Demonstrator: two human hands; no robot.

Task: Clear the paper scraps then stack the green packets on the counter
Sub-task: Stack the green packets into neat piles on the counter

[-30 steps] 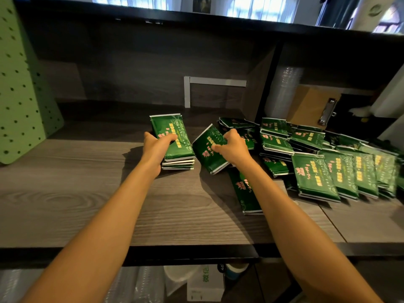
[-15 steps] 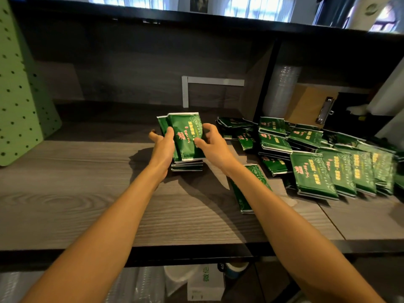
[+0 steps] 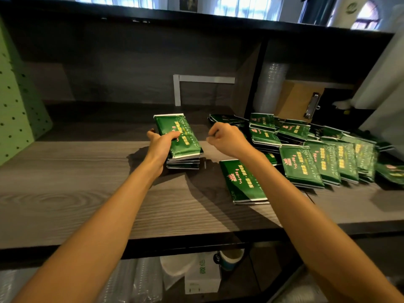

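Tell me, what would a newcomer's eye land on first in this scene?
Most striking is the sprawl of glossy green packets heaped across the right side of the wooden counter. Near the middle, the left hand grips a neat stack of the same packets, while the right hand hovers beside it with fingers curled, holding nothing. One lone packet lies flat beside the right forearm, nearer the counter's front edge.

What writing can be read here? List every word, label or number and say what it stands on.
"微信", in green: on the white box under the counter.
Yellow and pink print on the green packets: too blurred to read.
Round emblem, top right: too small to read.
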